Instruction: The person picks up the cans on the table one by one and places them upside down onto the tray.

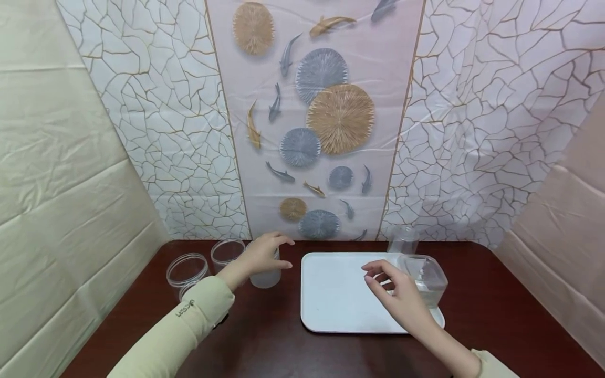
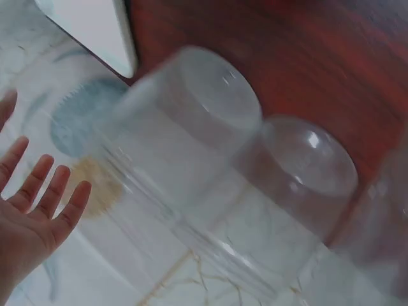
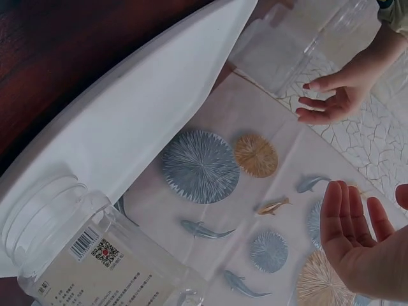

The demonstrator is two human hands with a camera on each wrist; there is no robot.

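My left hand (image 1: pixel 264 254) is beside a clear round jar (image 1: pixel 266 278), fingers and thumb spread and nothing held. In the left wrist view the same hand (image 2: pixel 38 220) appears apart from two clear jars, a nearer one (image 2: pixel 191 121) and another (image 2: pixel 312 159). Over the white tray (image 1: pixel 337 294) hovers my right hand (image 1: pixel 397 291), its fingers loosely bent around nothing. Behind that hand, at the tray's right side, is a clear squarish jar (image 1: pixel 432 275). The right wrist view shows its printed label (image 3: pixel 102 264) and its threaded neck toward the tray.
Several clear round jars stand at the table's left, one with a wide rim (image 1: pixel 186 270) and another (image 1: pixel 228 252) behind it. A clear container (image 1: pixel 403 240) stands at the tray's far right corner. Patterned cloth (image 1: pixel 302 157) hangs behind the dark red table (image 1: pixel 269 336).
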